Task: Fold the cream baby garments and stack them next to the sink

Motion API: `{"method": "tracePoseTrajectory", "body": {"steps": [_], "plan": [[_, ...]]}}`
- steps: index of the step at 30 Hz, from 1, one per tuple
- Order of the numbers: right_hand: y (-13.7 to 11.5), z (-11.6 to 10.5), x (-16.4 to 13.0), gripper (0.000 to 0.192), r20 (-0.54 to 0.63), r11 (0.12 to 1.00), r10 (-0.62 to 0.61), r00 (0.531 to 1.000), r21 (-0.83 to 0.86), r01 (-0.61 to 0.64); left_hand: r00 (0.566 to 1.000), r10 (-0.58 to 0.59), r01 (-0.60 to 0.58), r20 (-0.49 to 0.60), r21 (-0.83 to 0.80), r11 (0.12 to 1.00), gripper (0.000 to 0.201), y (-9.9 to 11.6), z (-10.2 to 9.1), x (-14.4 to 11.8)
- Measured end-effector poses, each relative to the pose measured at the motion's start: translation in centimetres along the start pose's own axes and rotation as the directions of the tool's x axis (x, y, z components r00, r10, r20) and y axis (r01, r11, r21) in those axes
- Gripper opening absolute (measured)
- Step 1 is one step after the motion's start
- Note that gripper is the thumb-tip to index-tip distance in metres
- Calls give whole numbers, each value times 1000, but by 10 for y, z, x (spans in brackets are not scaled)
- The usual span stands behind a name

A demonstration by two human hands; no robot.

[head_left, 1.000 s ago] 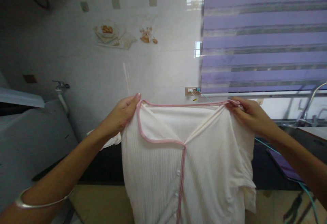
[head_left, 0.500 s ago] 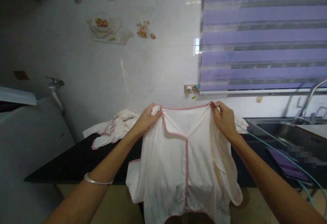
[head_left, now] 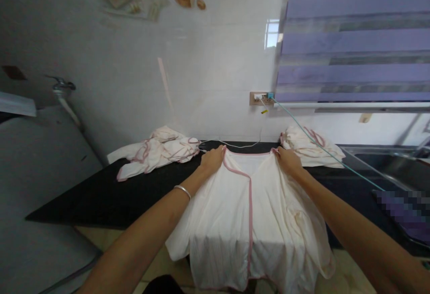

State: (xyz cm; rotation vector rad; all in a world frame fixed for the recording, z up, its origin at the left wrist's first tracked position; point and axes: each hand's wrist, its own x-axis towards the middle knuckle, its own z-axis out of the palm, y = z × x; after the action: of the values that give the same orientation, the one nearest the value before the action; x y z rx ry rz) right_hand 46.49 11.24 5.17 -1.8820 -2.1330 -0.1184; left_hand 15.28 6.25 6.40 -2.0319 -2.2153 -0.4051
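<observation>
A white shirt with pink piping (head_left: 231, 213) is stretched out between my hands, its front facing up. My left hand (head_left: 213, 159) is closed on the left end of its neckline. At the other end of the neckline, my right hand (head_left: 288, 160) pinches the fabric. The upper part of the shirt lies over the black counter (head_left: 157, 200), and its lower part hangs past the front edge. A silver bangle (head_left: 183, 191) circles my left wrist.
Crumpled white cloth with pink trim (head_left: 152, 153) lies at the back left. A folded white garment (head_left: 312, 146) sits at the back right, crossed by a teal cable (head_left: 331, 154) from the wall socket (head_left: 262, 98). A tablet (head_left: 403, 215) and sink (head_left: 386, 164) are on the right.
Both hands have lowered the shirt from above the counter onto it. My view has tilted down, so the folded garment at the back right now shows more fully.
</observation>
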Motion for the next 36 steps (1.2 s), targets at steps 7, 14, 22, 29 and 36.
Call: {"method": "tracePoseTrajectory", "body": {"steps": [7, 14, 22, 29, 36], "plan": [[-8, 64, 33, 57, 103, 999, 18, 995, -51, -13, 998, -45, 43, 47, 44, 998, 60, 17, 71, 37], [-10, 99, 80, 63, 32, 994, 44, 999, -102, -40, 996, -73, 69, 50, 80, 994, 59, 0, 104, 90], [12, 110, 117, 54, -3, 991, -10, 1000, -131, 10, 997, -74, 72, 11, 133, 988, 61, -45, 121, 140], [23, 129, 147, 52, -60, 989, -139, 988, -58, 136, 998, 58, -63, 37, 149, 987, 70, -52, 123, 162], [35, 140, 161, 54, -240, 955, -280, 929, 28, 295, 983, 182, -183, 24, 180, 967, 50, -44, 97, 134]]}}
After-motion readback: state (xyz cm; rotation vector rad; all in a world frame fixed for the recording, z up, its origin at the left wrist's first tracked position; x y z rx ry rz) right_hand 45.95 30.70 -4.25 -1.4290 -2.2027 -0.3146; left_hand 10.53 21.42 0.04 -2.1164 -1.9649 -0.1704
